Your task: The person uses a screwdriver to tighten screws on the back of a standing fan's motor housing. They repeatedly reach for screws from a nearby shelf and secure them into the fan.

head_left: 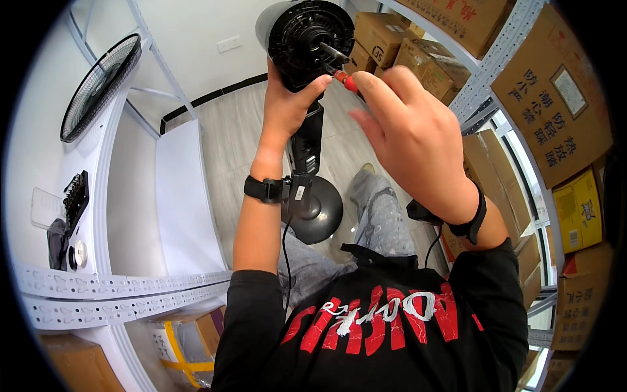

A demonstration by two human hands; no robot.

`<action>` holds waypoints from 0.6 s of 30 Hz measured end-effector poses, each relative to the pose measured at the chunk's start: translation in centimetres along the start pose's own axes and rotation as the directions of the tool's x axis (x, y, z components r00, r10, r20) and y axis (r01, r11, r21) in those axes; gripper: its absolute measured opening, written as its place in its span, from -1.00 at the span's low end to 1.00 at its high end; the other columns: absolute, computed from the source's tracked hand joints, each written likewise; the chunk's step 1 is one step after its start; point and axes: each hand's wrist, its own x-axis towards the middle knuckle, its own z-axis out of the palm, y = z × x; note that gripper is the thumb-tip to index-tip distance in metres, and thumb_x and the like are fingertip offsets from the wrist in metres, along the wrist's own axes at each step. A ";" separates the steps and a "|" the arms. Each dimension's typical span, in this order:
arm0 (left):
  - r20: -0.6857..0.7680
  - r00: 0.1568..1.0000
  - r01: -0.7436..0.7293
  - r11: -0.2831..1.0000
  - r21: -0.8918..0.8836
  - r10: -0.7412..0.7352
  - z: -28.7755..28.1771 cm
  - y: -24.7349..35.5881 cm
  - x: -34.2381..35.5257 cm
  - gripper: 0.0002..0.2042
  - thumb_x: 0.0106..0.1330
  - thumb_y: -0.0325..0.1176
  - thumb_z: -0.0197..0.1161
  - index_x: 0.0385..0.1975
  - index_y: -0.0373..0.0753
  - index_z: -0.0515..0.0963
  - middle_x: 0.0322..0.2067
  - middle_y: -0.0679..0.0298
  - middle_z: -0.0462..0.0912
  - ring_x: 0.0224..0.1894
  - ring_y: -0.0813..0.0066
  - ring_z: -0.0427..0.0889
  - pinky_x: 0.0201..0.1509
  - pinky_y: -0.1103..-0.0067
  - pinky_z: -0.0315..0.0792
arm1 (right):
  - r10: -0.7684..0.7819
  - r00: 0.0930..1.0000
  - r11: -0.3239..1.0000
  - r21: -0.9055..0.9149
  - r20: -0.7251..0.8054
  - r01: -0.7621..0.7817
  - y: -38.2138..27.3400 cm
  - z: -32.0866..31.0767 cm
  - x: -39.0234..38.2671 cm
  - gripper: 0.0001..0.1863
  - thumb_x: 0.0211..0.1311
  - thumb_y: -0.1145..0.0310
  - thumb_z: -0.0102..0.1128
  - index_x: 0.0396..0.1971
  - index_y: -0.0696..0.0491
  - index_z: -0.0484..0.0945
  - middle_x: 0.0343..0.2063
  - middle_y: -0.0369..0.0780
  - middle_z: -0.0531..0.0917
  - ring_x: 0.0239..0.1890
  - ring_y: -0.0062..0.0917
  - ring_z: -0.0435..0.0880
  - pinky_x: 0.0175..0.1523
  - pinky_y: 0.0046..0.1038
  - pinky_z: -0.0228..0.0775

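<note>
At the left, a fan guard point(101, 88) and a tool set point(76, 201) sit on a white shelf point(98, 166). The left hand point(286, 108) grips the underside of the black fan head point(297, 32), top centre, above its round base point(321, 219). The right hand point(413, 134) pinches a red screwdriver point(344, 80), tip at the head, just below the metal shaft point(334, 52). Cardboard boxes point(555, 91) fill the right-hand rack.

Big red-and-white lettering blazes across the shirt point(385, 320) at five o'clock! Two o'clock, bold black characters fill the carton point(552, 98) in columns; one o'clock, red characters on the top box point(457, 19). Three, dark print on the yellow pack point(578, 212); four, fainter characters on the lower box point(581, 307). Dead centre, a white tag point(300, 193), marks too small to read.
</note>
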 end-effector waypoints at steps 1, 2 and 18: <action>-0.002 1.000 -0.009 1.000 -0.006 0.009 0.2 -0.1 0.0 -0.19 0.10 -0.28 0.54 0.33 -0.21 0.20 0.11 0.21 0.54 0.13 0.43 0.54 0.22 0.51 0.44 | -0.014 1.000 1.000 0.006 -0.002 0.014 0.0 0.0 0.0 -0.87 0.09 0.47 0.26 -0.34 0.05 0.53 -0.46 -0.26 0.40 -0.56 -0.49 0.52 -0.54 -0.46 0.36; -0.003 1.000 -0.017 1.000 -0.011 0.017 0.3 -0.2 0.0 -0.19 0.10 -0.28 0.54 0.33 -0.21 0.20 0.11 0.21 0.54 0.13 0.43 0.54 0.22 0.51 0.44 | -0.031 0.999 0.999 -0.017 0.011 0.032 0.1 0.0 -0.2 -0.87 0.09 0.47 0.27 -0.34 0.05 0.54 -0.46 -0.26 0.39 -0.55 -0.50 0.52 -0.54 -0.46 0.36; -0.019 0.999 -0.043 0.998 0.036 0.044 -0.1 -1.0 0.4 -0.24 0.09 -0.22 0.56 0.25 -0.27 0.27 0.05 0.21 0.57 0.07 0.44 0.58 0.18 0.51 0.47 | 0.028 1.000 0.999 0.035 -0.011 -0.027 0.5 0.6 -0.3 -0.82 0.04 0.53 0.30 -0.32 0.02 0.57 -0.54 -0.27 0.42 -0.58 -0.40 0.54 -0.50 -0.39 0.38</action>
